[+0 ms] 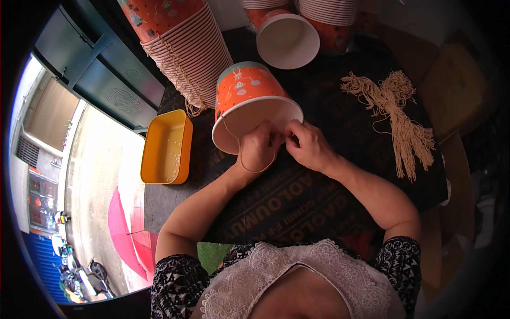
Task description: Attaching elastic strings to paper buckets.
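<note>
Grip, left hand: inside the lower part of the bucket's mouth, fingers curled, tips hidden; cannot tell whether clamped on anything. Grip, right hand: at the rim, thumb and forefinger drawn together beside the left fingers; contents of the pinch too small to make out.

Cord, thin, tan: runs from the left of the rim, loops across the left wrist, returns toward the fingers.

Printed paper bucket, orange, white-lined: lies tilted on its side on the counter, mouth toward the body. Judged part-finished: seemingly fastened at the left of the rim, apparently not yet at the right.

Beside, to the left: tall nested bucket stack, cords hanging along one flank; probably finished pieces. Nearer: yellow rectangular tub, small pale bits inside.

Behind: loose bucket, mouth outward, no cord visible, and further nested buckets; probably left to do.

Well apart, to the right: loose hank of tan cords, evidently unused supply.
</note>
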`<action>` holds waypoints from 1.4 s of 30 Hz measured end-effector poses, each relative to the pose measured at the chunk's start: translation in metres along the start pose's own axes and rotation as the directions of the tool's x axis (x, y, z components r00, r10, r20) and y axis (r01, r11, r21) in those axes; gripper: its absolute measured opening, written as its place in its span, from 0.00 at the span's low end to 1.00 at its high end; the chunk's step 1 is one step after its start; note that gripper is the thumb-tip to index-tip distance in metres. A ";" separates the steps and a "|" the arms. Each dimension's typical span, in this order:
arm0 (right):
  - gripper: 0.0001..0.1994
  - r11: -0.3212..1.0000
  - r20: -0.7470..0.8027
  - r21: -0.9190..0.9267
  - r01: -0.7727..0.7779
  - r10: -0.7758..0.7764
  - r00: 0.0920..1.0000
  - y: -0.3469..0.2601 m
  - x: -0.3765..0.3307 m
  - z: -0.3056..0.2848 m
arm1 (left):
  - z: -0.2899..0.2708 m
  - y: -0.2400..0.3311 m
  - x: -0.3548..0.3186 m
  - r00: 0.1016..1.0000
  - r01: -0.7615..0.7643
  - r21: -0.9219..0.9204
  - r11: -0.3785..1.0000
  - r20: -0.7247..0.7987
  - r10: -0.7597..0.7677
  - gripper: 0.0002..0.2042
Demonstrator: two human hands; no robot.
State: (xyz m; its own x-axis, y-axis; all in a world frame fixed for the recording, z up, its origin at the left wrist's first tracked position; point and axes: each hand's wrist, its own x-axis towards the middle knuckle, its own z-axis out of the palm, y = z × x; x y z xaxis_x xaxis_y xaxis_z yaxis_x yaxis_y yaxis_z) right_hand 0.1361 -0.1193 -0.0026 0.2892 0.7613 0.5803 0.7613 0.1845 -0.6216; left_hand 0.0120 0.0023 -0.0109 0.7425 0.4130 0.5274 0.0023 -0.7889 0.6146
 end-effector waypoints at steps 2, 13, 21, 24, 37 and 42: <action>0.07 0.999 0.006 0.036 -0.021 0.021 1.000 -0.003 0.001 -0.002 | 0.001 0.001 0.000 0.998 -0.042 0.065 0.997 -0.051 0.046 0.07; 0.09 0.997 -0.028 0.050 -0.054 0.055 0.998 0.000 0.001 0.003 | 0.002 0.006 0.002 0.996 -0.049 0.029 0.998 -0.070 0.051 0.06; 0.09 0.996 -0.028 -0.086 -0.015 0.013 1.000 -0.003 0.000 0.004 | -0.005 -0.005 0.003 0.999 0.014 -0.067 0.998 0.038 -0.012 0.06; 0.09 0.995 -0.037 -0.102 -0.003 -0.001 0.999 -0.002 -0.001 0.004 | -0.008 0.001 0.005 0.994 0.073 -0.116 0.991 0.086 -0.063 0.06; 0.09 0.994 -0.051 -0.100 0.034 -0.039 0.998 0.001 -0.001 0.006 | -0.016 0.002 0.006 0.943 0.257 -0.245 0.935 0.273 -0.188 0.09; 0.09 0.996 -0.036 -0.091 0.015 -0.018 0.999 0.001 0.000 0.005 | -0.023 0.017 0.011 0.891 0.386 -0.250 0.888 0.352 -0.288 0.08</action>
State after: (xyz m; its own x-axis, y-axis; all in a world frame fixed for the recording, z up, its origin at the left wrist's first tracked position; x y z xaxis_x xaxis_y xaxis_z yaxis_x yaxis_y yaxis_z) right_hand 0.1341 -0.1166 -0.0059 0.2959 0.7349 0.6102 0.8152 0.1386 -0.5623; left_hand 0.0043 0.0043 0.0186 0.8963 0.4348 0.0865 0.1210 -0.4276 0.8958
